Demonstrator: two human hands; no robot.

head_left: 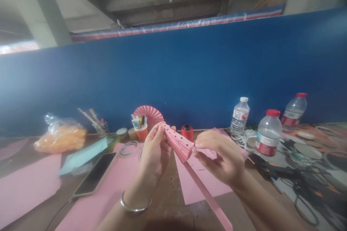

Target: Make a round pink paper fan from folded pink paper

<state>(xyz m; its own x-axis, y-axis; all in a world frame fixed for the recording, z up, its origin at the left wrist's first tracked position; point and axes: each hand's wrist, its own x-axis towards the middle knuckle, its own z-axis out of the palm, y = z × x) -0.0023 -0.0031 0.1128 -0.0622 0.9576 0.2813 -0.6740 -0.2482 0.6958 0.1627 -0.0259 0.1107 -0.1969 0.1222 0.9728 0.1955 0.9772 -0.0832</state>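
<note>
My left hand [154, 151] is closed around one end of a folded pink paper fan [177, 142] with a row of punched holes along it. My right hand [219, 157] pinches the other end of the pleats, fingers pressed together. A long pink paper strip [208, 196] hangs from the fan down toward the lower edge of the view. Both hands hover over the wooden table [168, 198], above pink paper sheets [202, 182]. A silver bangle [134, 205] circles my left wrist.
Behind stand a finished pink rosette [151, 113], an orange cup of pens [141, 130], a red thread spool [187, 132] and three water bottles [268, 133]. A phone [94, 178], a teal paper and an orange bag [61, 137] lie left. Scissors and wire rings crowd the right. A blue board backs the table.
</note>
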